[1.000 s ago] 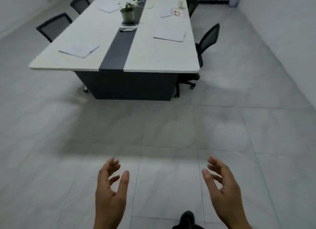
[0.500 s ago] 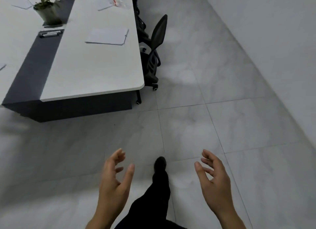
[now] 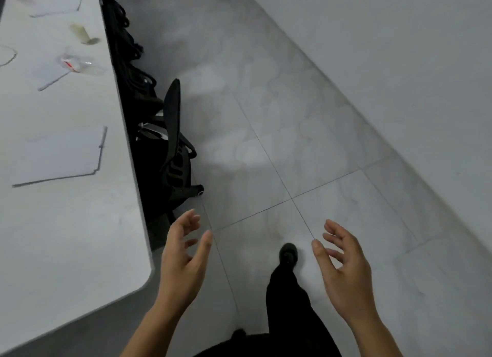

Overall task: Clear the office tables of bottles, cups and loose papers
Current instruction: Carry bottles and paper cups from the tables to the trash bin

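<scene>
Hovering L hand (image 3: 183, 258), R hand (image 3: 343, 266), palms inward

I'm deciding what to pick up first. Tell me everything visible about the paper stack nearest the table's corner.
The paper stack is white and thin, a few sheets with slightly offset edges, so more than one layer shows. It lies flat on the white table, close to the edge beside the black chair. A thin grey strip runs along its right side; whether that is a pen or a binding is unclear. Nothing else rests on it or touches it.
</scene>
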Action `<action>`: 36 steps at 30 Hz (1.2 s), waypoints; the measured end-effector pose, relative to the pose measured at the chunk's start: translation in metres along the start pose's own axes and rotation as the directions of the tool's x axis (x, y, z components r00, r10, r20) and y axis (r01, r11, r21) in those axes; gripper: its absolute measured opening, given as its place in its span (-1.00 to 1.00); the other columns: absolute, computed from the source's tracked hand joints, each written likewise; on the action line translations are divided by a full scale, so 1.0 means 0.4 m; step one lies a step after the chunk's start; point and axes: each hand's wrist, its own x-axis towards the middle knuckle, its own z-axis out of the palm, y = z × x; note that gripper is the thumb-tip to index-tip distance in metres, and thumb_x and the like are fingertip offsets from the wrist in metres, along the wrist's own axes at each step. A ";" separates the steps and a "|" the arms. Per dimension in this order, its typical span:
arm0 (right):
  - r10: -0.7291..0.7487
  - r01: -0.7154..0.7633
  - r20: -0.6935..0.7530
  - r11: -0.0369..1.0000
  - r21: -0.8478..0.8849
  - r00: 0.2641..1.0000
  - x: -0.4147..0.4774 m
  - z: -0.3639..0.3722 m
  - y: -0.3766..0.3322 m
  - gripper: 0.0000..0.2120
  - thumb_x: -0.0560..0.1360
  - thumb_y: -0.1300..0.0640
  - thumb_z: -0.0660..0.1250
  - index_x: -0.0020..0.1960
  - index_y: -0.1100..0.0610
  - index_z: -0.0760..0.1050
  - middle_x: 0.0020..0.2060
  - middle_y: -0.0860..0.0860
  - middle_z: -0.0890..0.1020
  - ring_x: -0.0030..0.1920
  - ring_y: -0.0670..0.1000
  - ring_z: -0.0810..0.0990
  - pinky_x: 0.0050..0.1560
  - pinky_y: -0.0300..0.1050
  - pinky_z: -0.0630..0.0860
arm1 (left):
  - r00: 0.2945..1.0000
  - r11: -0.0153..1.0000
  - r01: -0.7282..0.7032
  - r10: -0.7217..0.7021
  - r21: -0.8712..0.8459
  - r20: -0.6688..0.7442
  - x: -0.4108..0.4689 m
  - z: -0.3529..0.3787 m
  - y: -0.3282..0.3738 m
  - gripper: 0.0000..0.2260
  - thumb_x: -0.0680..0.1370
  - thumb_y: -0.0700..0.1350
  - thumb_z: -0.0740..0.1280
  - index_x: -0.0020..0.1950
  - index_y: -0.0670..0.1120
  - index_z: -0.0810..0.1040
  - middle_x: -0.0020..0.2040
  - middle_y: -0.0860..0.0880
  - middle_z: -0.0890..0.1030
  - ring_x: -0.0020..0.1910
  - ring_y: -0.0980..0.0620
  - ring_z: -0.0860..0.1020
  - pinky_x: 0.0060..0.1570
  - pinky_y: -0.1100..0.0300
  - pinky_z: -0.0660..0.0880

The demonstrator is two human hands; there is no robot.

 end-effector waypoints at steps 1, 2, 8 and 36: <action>0.012 -0.012 -0.008 1.000 0.002 1.000 0.081 0.006 0.005 -0.61 0.51 -0.01 0.38 0.32 -0.17 0.41 0.23 -0.24 0.53 0.21 -0.21 0.53 0.15 -0.27 0.48 | 1.000 1.000 0.004 -0.004 0.004 0.005 0.079 0.042 0.002 -0.59 0.55 -0.07 0.35 0.38 0.08 0.37 0.22 0.10 0.54 0.22 0.22 0.51 0.04 0.45 0.45; 0.013 -0.013 -0.014 1.000 0.005 1.000 0.169 0.013 0.010 -0.61 0.51 0.00 0.38 0.31 -0.17 0.41 0.23 -0.24 0.52 0.21 -0.23 0.53 0.14 -0.27 0.48 | 1.000 1.000 0.005 -0.005 0.007 0.005 0.158 0.085 0.008 -0.59 0.56 -0.12 0.36 0.38 0.08 0.37 0.22 0.07 0.54 0.22 0.21 0.51 0.04 0.43 0.46; -0.029 0.028 0.032 0.999 0.027 0.999 0.733 0.024 -0.072 -0.59 0.53 0.05 0.39 0.35 -0.08 0.43 0.24 -0.22 0.53 0.21 -0.23 0.52 0.13 -0.23 0.51 | 0.998 0.999 0.046 -0.046 -0.012 -0.052 0.582 0.271 0.143 -0.61 0.58 -0.11 0.35 0.36 0.13 0.36 0.24 0.10 0.53 0.24 0.19 0.51 0.16 0.15 0.50; -0.287 0.304 0.469 0.952 0.040 0.835 2.544 0.937 -0.815 -0.60 0.53 0.08 0.39 0.33 -0.13 0.42 0.24 -0.21 0.53 0.21 -0.24 0.53 0.11 -0.28 0.50 | 0.868 0.994 0.097 -0.111 -0.055 -0.485 2.418 0.248 0.313 -0.59 0.55 -0.01 0.37 0.38 0.03 0.41 0.23 0.09 0.55 0.23 0.15 0.52 0.12 0.24 0.49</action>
